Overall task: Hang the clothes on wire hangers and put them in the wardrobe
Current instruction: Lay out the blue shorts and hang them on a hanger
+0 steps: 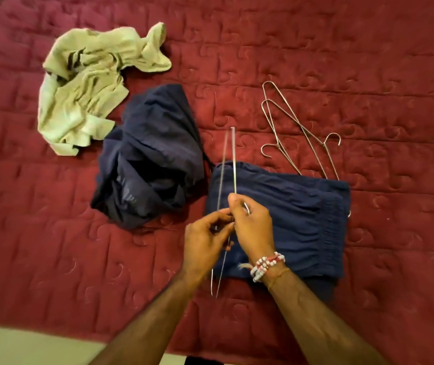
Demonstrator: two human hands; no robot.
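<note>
Wire hanger (233, 159) is being held edge-on just above the folded navy garment (302, 219), with both hands gripping it near its middle. The left hand (205, 241) is pinching one wire between thumb and fingertips while the right hand (252, 227) is curling round the other, probably spreading the frame so cloth can be threaded over it. Two spare hangers (287, 119) are lying overlapped on the red bedspread (368, 48), their lower ends tucked under the folded piece, within easy reach. That is making three hangers and three garments: the folded one, a crumpled navy garment (150, 159) and a crumpled cream garment (86, 83), both lying further left.
</note>
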